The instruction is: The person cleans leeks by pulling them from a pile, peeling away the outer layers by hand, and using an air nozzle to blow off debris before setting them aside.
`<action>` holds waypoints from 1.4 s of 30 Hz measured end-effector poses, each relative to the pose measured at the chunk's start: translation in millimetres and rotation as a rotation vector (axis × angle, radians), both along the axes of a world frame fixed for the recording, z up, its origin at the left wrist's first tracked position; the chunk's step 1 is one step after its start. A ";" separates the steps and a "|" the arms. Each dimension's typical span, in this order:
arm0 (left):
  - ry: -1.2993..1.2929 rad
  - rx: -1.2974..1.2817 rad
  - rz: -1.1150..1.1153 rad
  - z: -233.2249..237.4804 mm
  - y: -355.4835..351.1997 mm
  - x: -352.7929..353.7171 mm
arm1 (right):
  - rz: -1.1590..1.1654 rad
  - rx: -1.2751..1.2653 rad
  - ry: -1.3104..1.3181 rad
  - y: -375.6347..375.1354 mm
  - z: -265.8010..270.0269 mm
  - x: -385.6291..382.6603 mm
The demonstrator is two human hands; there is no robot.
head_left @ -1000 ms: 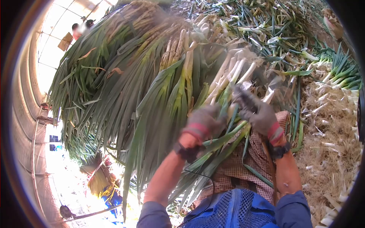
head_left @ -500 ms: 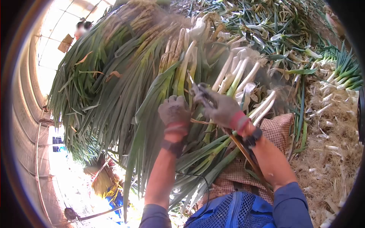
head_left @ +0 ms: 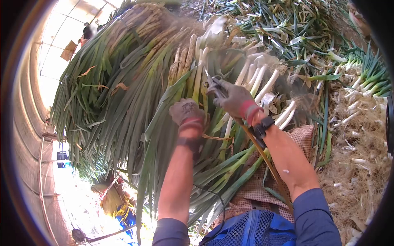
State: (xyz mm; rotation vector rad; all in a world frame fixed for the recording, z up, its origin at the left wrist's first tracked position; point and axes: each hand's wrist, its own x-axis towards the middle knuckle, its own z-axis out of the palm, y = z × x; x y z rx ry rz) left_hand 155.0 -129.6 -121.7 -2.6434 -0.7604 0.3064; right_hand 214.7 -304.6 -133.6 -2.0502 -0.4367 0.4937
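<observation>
My left hand [head_left: 187, 112], in a grey glove with a red cuff, is closed around a leek [head_left: 198, 84]. The leek's pale stem points up and away, and its long green leaves hang toward me. To the right, my gloved right hand [head_left: 234, 98] grips an air blow gun [head_left: 214, 84]. Its thin metal nozzle points up and left, close beside the stem. From below that hand a brown hose [head_left: 262, 153] runs down toward my body. White-stemmed leeks [head_left: 256, 80] lie just beyond my right hand. My fingertips are partly hidden.
A large heap of unpeeled leeks [head_left: 123, 90] fills the left and centre. Stripped leaves [head_left: 287, 28] cover the ground behind. Cut roots [head_left: 353, 180] are piled at right, near a green-topped bunch [head_left: 371, 74]. Checked cloth [head_left: 301, 143] covers my lap. Plastic sheeting [head_left: 35, 123] stands at left.
Both hands have shifted slightly upward and away from me. The blow gun's nozzle has moved up with my right hand and still points along the leek's stem.
</observation>
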 end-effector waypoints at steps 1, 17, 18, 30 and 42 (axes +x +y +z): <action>0.000 -0.026 0.000 -0.3 0.5 1.1 | 0.010 -0.014 0.021 -5.8 0.6 -6.4; 0.056 -0.193 -0.134 -9.1 -14.9 -44.7 | 0.165 0.135 0.004 -83.3 -7.1 -127.8; 0.061 -0.200 -0.185 -13.7 -23.2 -50.5 | 0.112 0.143 -0.017 -91.3 -13.5 -132.7; -0.323 -0.693 0.051 -35.1 4.1 -88.8 | 0.106 0.111 0.083 -130.7 -1.0 -156.4; -0.916 -1.706 -0.146 112.7 22.4 36.9 | -0.189 0.520 0.416 -148.2 -11.0 -156.3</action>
